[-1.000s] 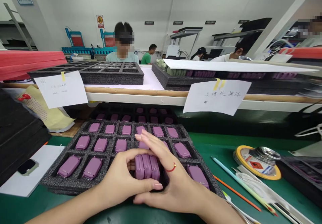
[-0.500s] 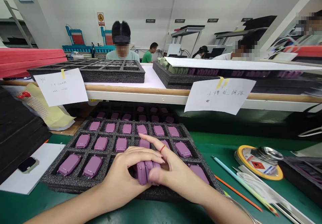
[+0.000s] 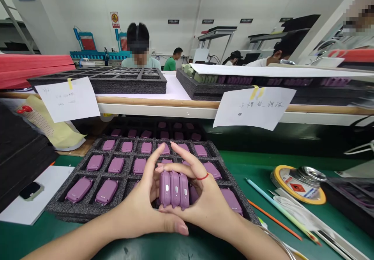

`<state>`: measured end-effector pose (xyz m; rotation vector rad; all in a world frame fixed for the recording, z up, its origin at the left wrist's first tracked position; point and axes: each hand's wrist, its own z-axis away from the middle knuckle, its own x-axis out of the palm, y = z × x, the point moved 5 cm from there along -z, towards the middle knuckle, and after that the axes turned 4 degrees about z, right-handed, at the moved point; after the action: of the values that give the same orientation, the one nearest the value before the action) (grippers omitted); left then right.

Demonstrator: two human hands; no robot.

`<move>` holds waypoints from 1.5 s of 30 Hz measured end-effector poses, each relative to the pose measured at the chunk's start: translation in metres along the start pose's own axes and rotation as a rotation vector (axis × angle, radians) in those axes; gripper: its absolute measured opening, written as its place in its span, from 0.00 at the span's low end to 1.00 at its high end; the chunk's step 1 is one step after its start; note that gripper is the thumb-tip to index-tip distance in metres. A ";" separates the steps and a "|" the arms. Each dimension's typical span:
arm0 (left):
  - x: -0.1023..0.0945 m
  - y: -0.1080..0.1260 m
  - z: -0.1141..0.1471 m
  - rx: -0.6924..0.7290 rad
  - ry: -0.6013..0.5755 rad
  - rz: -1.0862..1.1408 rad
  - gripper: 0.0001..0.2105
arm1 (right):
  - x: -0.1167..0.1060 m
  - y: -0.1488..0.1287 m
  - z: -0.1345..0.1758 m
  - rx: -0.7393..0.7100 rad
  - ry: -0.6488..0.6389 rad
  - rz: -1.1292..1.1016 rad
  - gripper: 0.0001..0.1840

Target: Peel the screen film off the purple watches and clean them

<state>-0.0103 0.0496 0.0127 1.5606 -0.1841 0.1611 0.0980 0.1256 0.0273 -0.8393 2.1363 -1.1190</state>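
Three purple watch cases (image 3: pixel 174 190) stand side by side in a row between my hands, with small pale oval buttons facing me. My right hand (image 3: pixel 206 197) is closed around them from the right, fingers over the top and thumb underneath. Against their left side is my left hand (image 3: pixel 146 201), cupped, with its index finger raised and thumb stretched out below; its other fingers are partly hidden behind the cases. Beneath both hands lies a black foam tray (image 3: pixel 71 216), whose pockets hold more purple watch cases (image 3: pixel 106 191).
A smartwatch (image 3: pixel 30 191) lies on white paper at left. To the right are a light-blue brush (image 3: pixel 271 201), an orange stick (image 3: pixel 274 219) and a yellow-rimmed can (image 3: pixel 298 186). A shelf (image 3: pixel 157 110) with foam trays crosses ahead; people sit beyond it.
The watch cases have turned so their button sides face me. My left thumb has come down off them and its index finger has lifted; my right fingers now lie over their top.
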 end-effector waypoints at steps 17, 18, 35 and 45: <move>0.004 -0.002 -0.009 -0.175 -0.054 0.121 0.28 | -0.001 -0.005 0.001 -0.069 -0.029 0.094 0.58; 0.003 -0.001 -0.009 -0.168 -0.048 0.108 0.28 | -0.001 -0.005 0.001 -0.069 -0.032 0.100 0.58; 0.000 -0.004 -0.007 -0.168 0.009 0.010 0.31 | 0.000 -0.003 0.001 -0.056 -0.076 0.111 0.58; -0.006 -0.010 0.002 -0.113 -0.027 0.103 0.23 | 0.004 -0.004 0.001 -0.061 -0.075 0.115 0.56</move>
<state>-0.0143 0.0475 0.0015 1.4425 -0.2904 0.2075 0.0972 0.1202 0.0293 -0.7631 2.1370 -0.9545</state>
